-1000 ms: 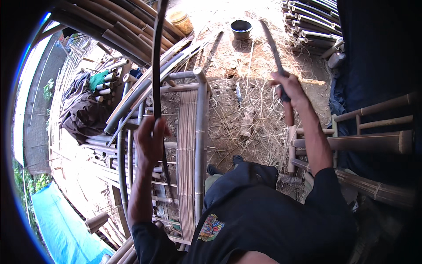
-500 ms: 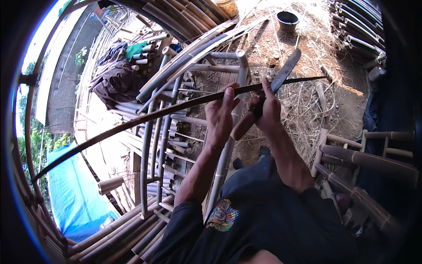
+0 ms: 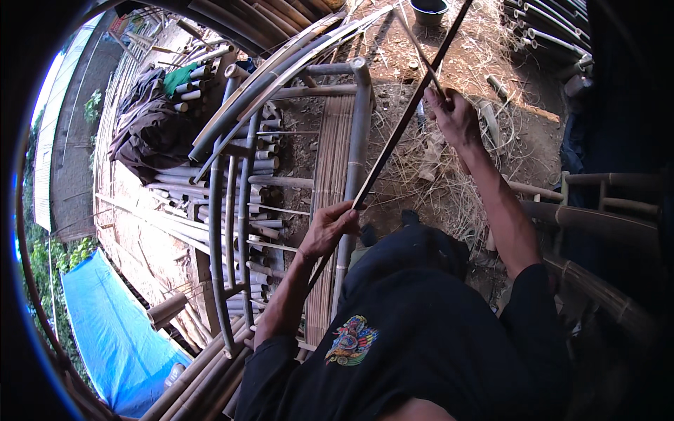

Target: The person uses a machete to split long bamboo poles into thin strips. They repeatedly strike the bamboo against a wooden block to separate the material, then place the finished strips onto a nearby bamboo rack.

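Strip (image 3: 397, 133) swung steeper; left hand (image 3: 328, 229) pinches it over the bench (image 3: 332, 154) right edge, right hand (image 3: 456, 121) grips knife (image 3: 415, 46). Visible strip unsevered; amount pared, left: can't tell.

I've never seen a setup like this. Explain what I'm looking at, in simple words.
There is no machine here, just a person's two bare hands. The view comes from a wide fisheye camera worn on the head, looking down, so straight edges bend near the rim. The left hand holds a long dark strip. The right hand grips a knife, whose blade crosses the strip in this view. Pale shavings lie on the ground. To the left stands a bamboo frame, and a blue sheet spreads at the lower left. A dark bucket sits at the top.
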Demonstrator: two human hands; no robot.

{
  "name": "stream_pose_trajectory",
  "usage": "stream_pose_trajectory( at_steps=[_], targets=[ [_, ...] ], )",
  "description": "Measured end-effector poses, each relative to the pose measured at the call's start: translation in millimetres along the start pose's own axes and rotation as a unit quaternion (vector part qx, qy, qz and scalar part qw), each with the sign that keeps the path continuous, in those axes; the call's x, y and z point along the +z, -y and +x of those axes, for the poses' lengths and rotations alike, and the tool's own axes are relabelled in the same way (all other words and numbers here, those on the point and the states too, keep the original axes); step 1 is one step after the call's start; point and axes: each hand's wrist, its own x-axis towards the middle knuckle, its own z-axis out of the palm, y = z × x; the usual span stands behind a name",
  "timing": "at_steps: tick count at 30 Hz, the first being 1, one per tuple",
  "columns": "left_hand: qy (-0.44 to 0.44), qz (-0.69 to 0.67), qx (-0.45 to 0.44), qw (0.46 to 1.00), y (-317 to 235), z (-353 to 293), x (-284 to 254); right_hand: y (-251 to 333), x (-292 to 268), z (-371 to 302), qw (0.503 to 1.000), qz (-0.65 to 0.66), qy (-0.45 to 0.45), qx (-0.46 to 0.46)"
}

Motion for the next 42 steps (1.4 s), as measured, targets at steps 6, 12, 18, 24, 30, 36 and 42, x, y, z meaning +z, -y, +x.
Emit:
stream_pose_trajectory(
  at_steps=[6, 12, 18, 24, 30, 36, 42],
  targets=[
    [-0.135, 0.067, 0.094, 0.984, 3, 40, 19, 1, 51, -125, 0.969, -0.170, 0.072, -0.167],
    [-0.196, 0.160, 0.080, 0.964, 5, 13, 22, 3, 56, -112, 0.969, -0.205, 0.054, -0.129],
    [-0.159, 0.212, 0.079, 0.961, 30, -51, 2, -24, 16, -37, 0.975, -0.216, 0.012, -0.044],
    [-0.128, 0.258, 0.091, 0.953, 82, -122, -24, -58, -59, 22, 0.970, -0.234, -0.031, 0.065],
    [-0.150, 0.297, 0.072, 0.940, 98, -144, -39, -55, -31, -20, 0.944, -0.262, 0.013, -0.199],
    [-0.146, 0.182, 0.051, 0.971, 119, -157, -47, -85, -126, 34, 0.929, -0.307, -0.146, 0.148],
    [-0.018, -0.074, -0.017, 0.997, 68, -83, -3, -23, -66, -53, 0.975, -0.216, -0.043, 0.024]
  ],
)
